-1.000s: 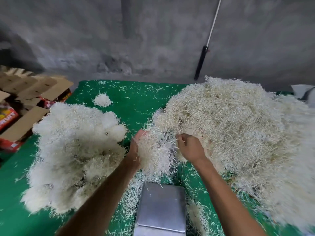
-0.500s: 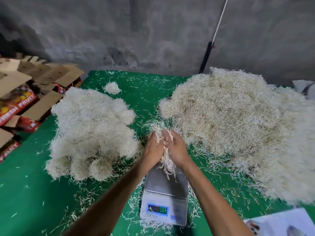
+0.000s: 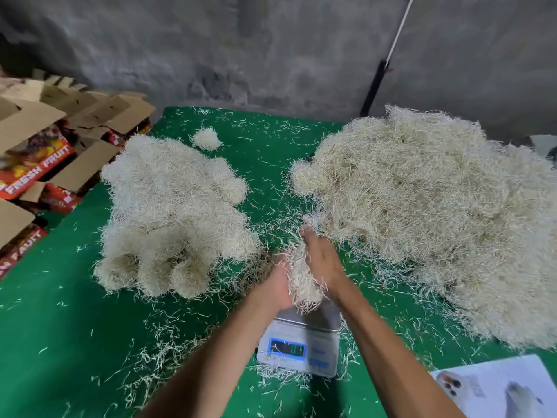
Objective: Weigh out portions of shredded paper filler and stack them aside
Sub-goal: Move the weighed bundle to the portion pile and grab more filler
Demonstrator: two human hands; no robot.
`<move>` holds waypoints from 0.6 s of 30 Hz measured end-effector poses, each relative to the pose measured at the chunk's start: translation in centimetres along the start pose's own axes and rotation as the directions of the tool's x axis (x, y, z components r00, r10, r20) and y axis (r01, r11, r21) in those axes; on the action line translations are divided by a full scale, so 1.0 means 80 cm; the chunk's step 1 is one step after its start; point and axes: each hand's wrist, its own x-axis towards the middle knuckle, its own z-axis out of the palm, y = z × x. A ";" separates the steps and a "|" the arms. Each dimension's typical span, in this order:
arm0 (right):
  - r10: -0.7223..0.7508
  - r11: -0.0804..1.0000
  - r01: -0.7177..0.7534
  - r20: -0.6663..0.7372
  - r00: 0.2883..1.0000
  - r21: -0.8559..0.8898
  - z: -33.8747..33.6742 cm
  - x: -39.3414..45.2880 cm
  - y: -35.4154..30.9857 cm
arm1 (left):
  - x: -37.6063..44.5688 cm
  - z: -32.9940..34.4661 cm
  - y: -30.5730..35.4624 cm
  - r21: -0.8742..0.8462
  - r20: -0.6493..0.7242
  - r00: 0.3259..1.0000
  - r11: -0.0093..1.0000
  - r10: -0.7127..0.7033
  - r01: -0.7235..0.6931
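Compressing a wad of shredded paper filler (image 3: 303,279) between the left hand (image 3: 278,283) and the right hand (image 3: 322,260), the person holds it directly above the pan of a digital scale (image 3: 301,342); whether the wad's lower strands touch the pan cannot be told. Head view: each hand's grip is clenched on the wad, palms facing, fingers curled round its sides. The scale's display is lit but unreadable. Left of the scale, on the green bench (image 3: 75,327), lies the stack of rounded portions (image 3: 171,215); right of the scale rises the large loose heap of filler (image 3: 428,212); beyond the scale a single small ball (image 3: 206,138) sits apart. Cardboard cartons (image 3: 45,146) stand far left of the scale. The filler appears very light, springy and prone to shedding strands; it should best be cupped from both sides, squeezed gently, and set down without dragging.
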 end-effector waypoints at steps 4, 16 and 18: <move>-0.202 0.975 0.173 -0.242 0.949 -0.137 0.005 0.004 0.011 | 0.000 0.012 -0.005 0.076 -0.069 0.997 0.996 -0.036 0.041; 0.110 0.988 -0.105 -0.043 0.993 0.116 -0.001 -0.030 0.061 | 0.014 -0.050 0.001 -0.022 0.140 0.987 0.996 -0.080 0.083; 0.296 0.900 -0.230 -0.133 0.946 0.369 -0.014 -0.019 0.077 | 0.019 -0.066 -0.012 0.084 0.029 0.999 0.996 -0.034 0.032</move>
